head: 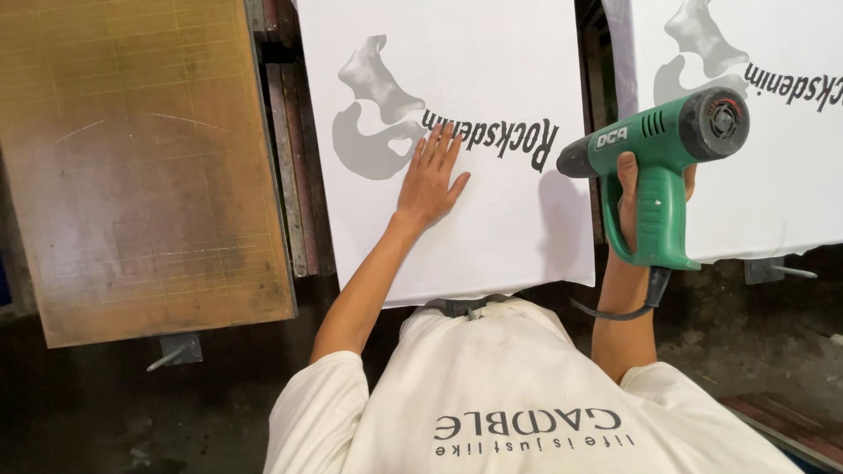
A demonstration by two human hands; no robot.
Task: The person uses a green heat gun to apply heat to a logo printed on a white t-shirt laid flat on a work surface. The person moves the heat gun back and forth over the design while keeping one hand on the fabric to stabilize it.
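Observation:
My left hand (432, 178) lies flat, fingers spread, on a white fabric sheet (492, 237) stretched over a printing board in the middle. Its fingertips touch the grey and black print (378, 114) on the fabric. My right hand (630, 197) grips the handle of a green heat gun (663, 145). The gun's black nozzle points left, above the gap by the middle sheet's right edge. A black cord (615, 312) hangs from the handle's base.
A bare brown wooden board (140, 167) with scratch marks stands at the left. Another white printed sheet (773, 175) covers a board at the right. Metal brackets stick out under the boards. The floor below is dark concrete (105, 412).

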